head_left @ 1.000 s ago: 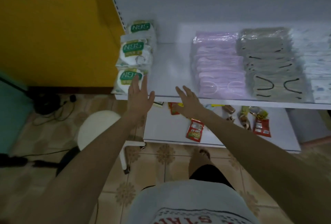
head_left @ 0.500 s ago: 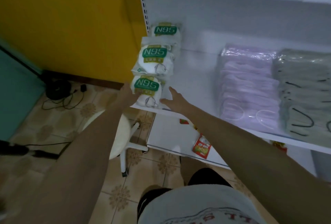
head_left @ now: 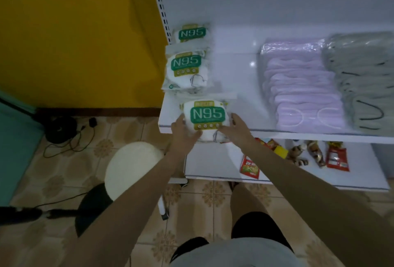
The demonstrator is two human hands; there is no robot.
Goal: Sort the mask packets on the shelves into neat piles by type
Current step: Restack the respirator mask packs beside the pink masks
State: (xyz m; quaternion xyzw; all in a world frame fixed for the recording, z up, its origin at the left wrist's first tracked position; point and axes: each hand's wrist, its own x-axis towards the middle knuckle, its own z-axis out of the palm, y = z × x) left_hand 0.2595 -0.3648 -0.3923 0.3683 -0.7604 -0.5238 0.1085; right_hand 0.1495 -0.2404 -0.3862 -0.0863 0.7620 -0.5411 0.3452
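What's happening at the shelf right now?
A person is handling mask packets on the white shelf. The left hand and right hand grip the front N95 packet by its sides, near the shelf's front-left corner. A middle N95 packet and a rear N95 packet lie behind it; pink masks and grey masks are piled to the right.

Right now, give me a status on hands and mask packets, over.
Left hand and right hand grip front N95 packet at shelf edge. More N95 packets behind; pink stack, grey stack to the right. Nothing blocking.
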